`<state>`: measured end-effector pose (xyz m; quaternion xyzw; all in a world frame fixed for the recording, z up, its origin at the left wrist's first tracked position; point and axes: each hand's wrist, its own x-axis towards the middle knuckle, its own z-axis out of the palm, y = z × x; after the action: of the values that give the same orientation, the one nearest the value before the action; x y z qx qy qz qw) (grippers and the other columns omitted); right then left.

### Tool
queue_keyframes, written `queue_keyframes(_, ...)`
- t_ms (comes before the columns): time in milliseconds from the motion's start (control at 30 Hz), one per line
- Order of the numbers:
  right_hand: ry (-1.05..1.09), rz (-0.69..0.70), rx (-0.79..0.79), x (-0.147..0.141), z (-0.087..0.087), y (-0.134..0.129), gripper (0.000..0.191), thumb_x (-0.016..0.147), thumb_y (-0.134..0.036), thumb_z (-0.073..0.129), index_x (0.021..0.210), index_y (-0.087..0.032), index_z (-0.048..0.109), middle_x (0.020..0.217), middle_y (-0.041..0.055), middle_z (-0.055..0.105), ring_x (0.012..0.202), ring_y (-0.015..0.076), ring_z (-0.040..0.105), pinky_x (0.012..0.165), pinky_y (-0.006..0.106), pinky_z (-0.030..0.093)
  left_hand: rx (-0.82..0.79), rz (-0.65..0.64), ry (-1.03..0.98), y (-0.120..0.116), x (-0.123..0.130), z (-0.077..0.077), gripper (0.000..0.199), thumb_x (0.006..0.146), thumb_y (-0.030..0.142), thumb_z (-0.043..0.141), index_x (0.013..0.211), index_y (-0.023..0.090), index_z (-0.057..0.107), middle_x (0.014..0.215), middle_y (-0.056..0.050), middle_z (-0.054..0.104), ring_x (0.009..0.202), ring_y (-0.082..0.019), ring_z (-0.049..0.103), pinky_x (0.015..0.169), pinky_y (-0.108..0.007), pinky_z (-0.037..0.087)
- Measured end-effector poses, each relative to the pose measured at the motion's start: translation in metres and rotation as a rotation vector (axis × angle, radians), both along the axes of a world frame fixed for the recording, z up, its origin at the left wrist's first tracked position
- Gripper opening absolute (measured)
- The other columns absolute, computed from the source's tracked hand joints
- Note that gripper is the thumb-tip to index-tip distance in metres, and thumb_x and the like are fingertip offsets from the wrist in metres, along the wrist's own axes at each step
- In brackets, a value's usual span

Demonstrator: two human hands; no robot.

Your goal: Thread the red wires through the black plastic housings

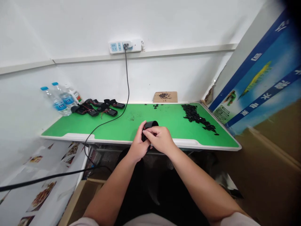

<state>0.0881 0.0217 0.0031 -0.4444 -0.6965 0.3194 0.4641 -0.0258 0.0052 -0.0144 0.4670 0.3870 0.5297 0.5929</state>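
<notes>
A black plastic housing (152,123) with a curved, hollow end is held above the front edge of the green table. My left hand (138,147) is wrapped around its left side and underside. A short bit of red wire shows on the housing close to my fingertips. My right hand (162,138) presses thumb and forefinger together against the near face of the housing; whatever is between those fingertips is too small to make out. Similar black housings with red wires (110,111) lie in a group at the table's back left.
Small black parts (194,114) are heaped on the right of the green table (117,127). Tiny dark pieces lie on a cardboard piece (174,98) at the back. Water bottles (60,105) stand left. A black cable (128,81) crosses the table from the power strip (113,47). Large boxes flank the right.
</notes>
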Motion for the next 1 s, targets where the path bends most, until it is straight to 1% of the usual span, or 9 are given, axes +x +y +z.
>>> queue_keyframes(167,0.175,-0.209,-0.015,-0.01,-0.014,-0.008,0.03,0.083,-0.037,0.058,0.064,-0.015,0.068,0.049,-0.0008,0.056,0.045,0.0114,0.048,0.046,0.023,0.036,-0.097,-0.005,-0.181,-0.005,-0.011,-0.002,0.074,0.077,0.027,0.071,0.141,0.036,0.035,0.115,-0.005,0.062,0.068,-0.012,0.061,0.059,-0.024,0.052)
queue_keyframes(300,-0.056,-0.271,0.004,-0.012,-0.005,-0.002,0.028,0.082,-0.036,0.061,0.063,-0.018,0.07,0.05,0.0008,0.061,0.046,0.0132,0.053,0.047,0.024,0.034,-0.123,0.009,-0.246,-0.007,-0.009,-0.004,0.074,0.078,0.029,0.069,0.141,0.04,0.033,0.115,-0.004,0.062,0.066,-0.013,0.063,0.057,-0.026,0.055)
queue_keyframes(433,-0.228,-0.36,0.206,-0.01,0.004,0.0,0.028,0.082,-0.037,0.063,0.062,-0.019,0.07,0.057,0.003,0.064,0.052,0.0145,0.056,0.052,0.026,0.038,-0.162,0.01,-0.253,-0.008,-0.008,-0.002,0.066,0.08,0.032,0.066,0.139,0.04,0.036,0.105,-0.004,0.065,0.063,-0.014,0.064,0.056,-0.029,0.057)
queue_keyframes(567,-0.006,-0.394,0.367,0.009,-0.003,-0.013,0.024,0.085,-0.037,0.06,0.076,-0.018,0.069,0.071,0.0053,0.063,0.067,0.0163,0.059,0.065,0.029,0.047,-0.223,0.018,-0.277,-0.011,-0.014,0.003,0.055,0.083,0.036,0.061,0.134,0.036,0.041,0.095,-0.004,0.065,0.065,-0.015,0.065,0.056,-0.032,0.059)
queue_keyframes(633,0.061,-0.331,0.242,0.022,-0.011,-0.019,0.028,0.081,-0.04,0.064,0.098,-0.017,0.068,0.096,0.0104,0.067,0.086,0.0201,0.062,0.076,0.035,0.051,-0.23,0.014,-0.29,-0.013,-0.018,0.005,0.053,0.084,0.037,0.06,0.133,0.035,0.041,0.094,-0.004,0.065,0.066,-0.015,0.066,0.056,-0.033,0.059)
queue_keyframes(700,0.129,-0.098,-0.018,0.033,-0.019,-0.023,0.046,0.076,-0.044,0.07,0.112,-0.017,0.063,0.108,0.0128,0.066,0.093,0.0224,0.064,0.078,0.037,0.053,-0.23,0.009,-0.296,-0.013,-0.021,0.005,0.054,0.084,0.037,0.06,0.133,0.035,0.04,0.094,-0.004,0.065,0.067,-0.016,0.066,0.056,-0.033,0.059)
queue_keyframes(800,0.237,0.159,-0.3,0.039,-0.024,-0.027,0.046,0.073,-0.048,0.072,0.103,-0.015,0.064,0.08,0.0072,0.069,0.071,0.019,0.066,0.065,0.033,0.053,-0.226,0.021,-0.283,-0.012,-0.021,0.002,0.061,0.083,0.037,0.06,0.138,0.039,0.034,0.092,-0.004,0.064,0.067,-0.016,0.066,0.057,-0.033,0.059)
queue_keyframes(900,0.272,0.058,-0.247,0.035,-0.017,-0.028,0.038,0.075,-0.046,0.07,0.095,-0.013,0.065,0.064,0.0008,0.062,0.055,0.0146,0.06,0.057,0.029,0.05,-0.214,0.025,-0.211,-0.01,-0.02,-0.003,0.068,0.082,0.037,0.06,0.141,0.042,0.028,0.096,-0.004,0.063,0.068,-0.018,0.066,0.054,-0.035,0.059)
queue_keyframes(1000,0.182,-0.064,-0.058,0.026,-0.005,-0.025,0.036,0.082,-0.038,0.063,0.108,-0.013,0.063,0.07,0.0021,0.064,0.06,0.015,0.061,0.061,0.029,0.051,-0.173,-0.014,-0.097,-0.01,-0.02,-0.008,0.076,0.076,0.032,0.067,0.141,0.042,0.029,0.102,-0.005,0.061,0.068,-0.019,0.065,0.05,-0.034,0.057)
